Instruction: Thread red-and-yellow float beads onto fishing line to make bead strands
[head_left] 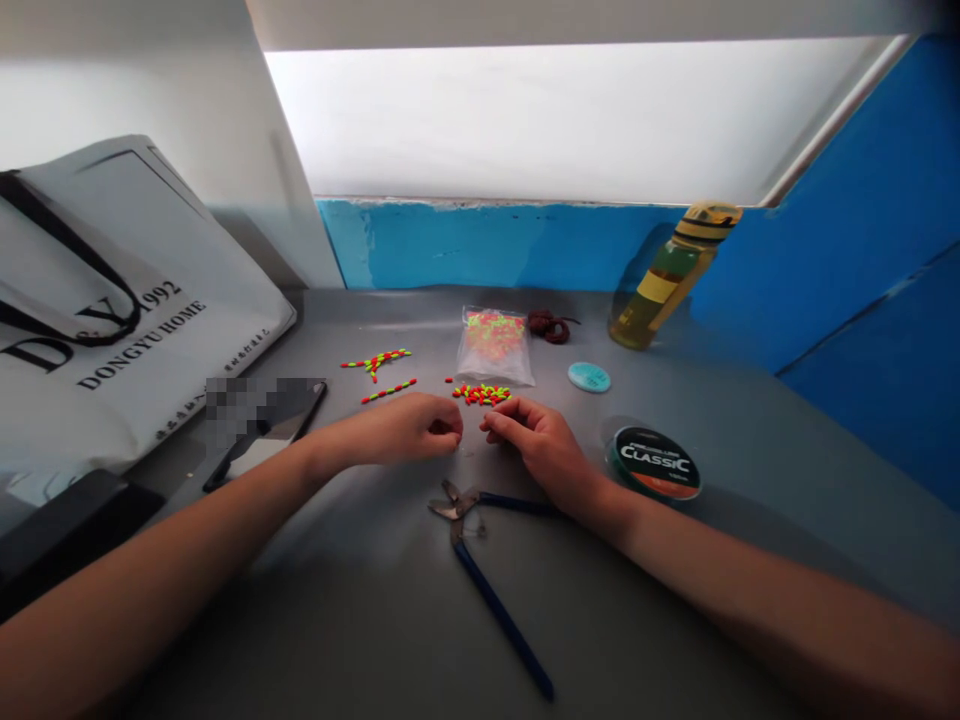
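Red-and-yellow oval bead pile [481,395] on flat grey table [360,610]: our left hand [416,425] and right hand [545,447] just this side of it, fingertips of each pinched together, can't tell on what. Clear plastic bag [495,350] right behind it. We should brace wrists, pinch lightly.

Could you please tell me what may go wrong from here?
The loose pile of red and yellow-green beads lies just beyond the right hand; a knock might scatter it. The metal pliers with blue handles lie open, one handle partly hidden behind that hand, and could be bumped. The round spool with a black-and-orange label sits near the right forearm and might be pushed.
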